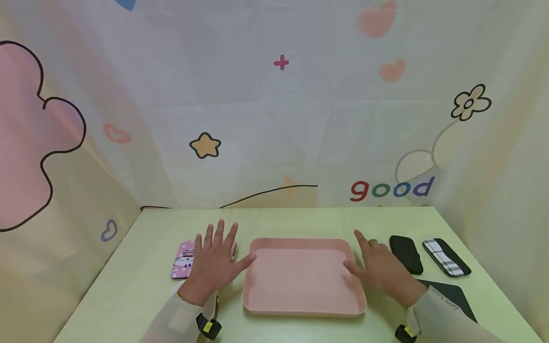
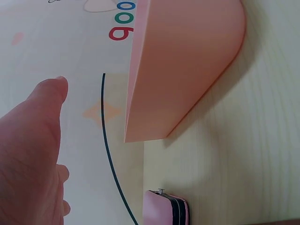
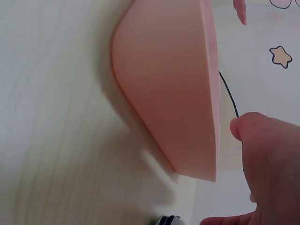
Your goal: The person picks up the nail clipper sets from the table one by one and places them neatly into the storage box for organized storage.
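Pale sleeves (image 1: 165,321) lie closest, each wrist wearing a black device (image 1: 208,327) with a yellow patch too small to read. Beyond, the curtain (image 1: 266,105) bears "good" (image 1: 392,189) in red, green, blue and purple letters; the left wrist view shows part of the word sideways. Any writing on the pink case (image 1: 183,262) is unreadable.

On the table (image 1: 120,295), the tray (image 1: 305,278) sits between the hands. The left hand (image 1: 216,267) has its fingers straight and spread, holding nothing, thumb apart from the tray's wall. The right hand (image 1: 381,271) is empty too, index finger and thumb extended, thumb clear of the rim.

Smooth, matte and pink, the tray is a rounded rectangle with raised walls. Light wood grain marks the table. At right lie a black case (image 1: 406,255), a plaid case (image 1: 446,257) and a dark, flat slab (image 1: 455,296), partly behind the sleeve.
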`<state>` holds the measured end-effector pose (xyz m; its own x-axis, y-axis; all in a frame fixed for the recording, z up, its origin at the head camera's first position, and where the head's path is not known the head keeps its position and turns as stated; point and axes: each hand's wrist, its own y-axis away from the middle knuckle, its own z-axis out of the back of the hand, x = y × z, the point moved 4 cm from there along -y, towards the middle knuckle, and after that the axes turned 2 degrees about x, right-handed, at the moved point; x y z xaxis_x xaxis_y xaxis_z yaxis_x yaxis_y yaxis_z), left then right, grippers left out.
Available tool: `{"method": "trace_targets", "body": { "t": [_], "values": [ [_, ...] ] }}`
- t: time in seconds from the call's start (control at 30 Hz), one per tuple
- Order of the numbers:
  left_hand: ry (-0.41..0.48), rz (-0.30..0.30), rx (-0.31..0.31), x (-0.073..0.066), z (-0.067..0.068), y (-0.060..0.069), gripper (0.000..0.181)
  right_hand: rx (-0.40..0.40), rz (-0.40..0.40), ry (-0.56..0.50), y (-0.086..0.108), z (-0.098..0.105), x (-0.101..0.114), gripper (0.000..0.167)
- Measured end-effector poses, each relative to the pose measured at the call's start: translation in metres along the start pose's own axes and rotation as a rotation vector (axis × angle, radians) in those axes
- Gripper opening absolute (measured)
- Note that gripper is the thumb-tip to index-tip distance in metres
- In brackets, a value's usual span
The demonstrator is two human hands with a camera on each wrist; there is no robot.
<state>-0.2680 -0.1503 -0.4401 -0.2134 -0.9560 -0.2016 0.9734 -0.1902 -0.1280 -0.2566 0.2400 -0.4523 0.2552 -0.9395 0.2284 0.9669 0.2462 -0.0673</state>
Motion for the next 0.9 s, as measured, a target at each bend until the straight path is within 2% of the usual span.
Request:
{"method": "trace_targets", "body": {
  "t": [0.17, 0.33, 0.43, 0.57, 0.9],
  "values": [
    [0.000, -0.007, -0.003, 0.000, -0.001, 0.004, 0.100, 0.065, -0.024, -0.099, 0.006, -0.005, 0.005, 0.099],
    [-0.019, -0.013, 0.006, 0.000, -0.002, 0.007, 0.100, 0.070, -0.026, -0.077, 0.015, -0.007, 0.010, 0.096],
    [-0.024, -0.016, -0.001, 0.001, -0.001, 0.008, 0.100, 0.107, -0.034, -0.086, 0.020, -0.008, 0.014, 0.096],
    [-0.023, -0.017, -0.011, 0.002, 0.002, 0.009, 0.100, 0.169, -0.063, -0.096, 0.022, -0.011, 0.019, 0.098],
    [-0.003, -0.014, -0.021, 0.004, 0.003, 0.013, 0.099, 0.242, -0.153, -0.120, 0.030, -0.018, 0.025, 0.096]
  ]
}}
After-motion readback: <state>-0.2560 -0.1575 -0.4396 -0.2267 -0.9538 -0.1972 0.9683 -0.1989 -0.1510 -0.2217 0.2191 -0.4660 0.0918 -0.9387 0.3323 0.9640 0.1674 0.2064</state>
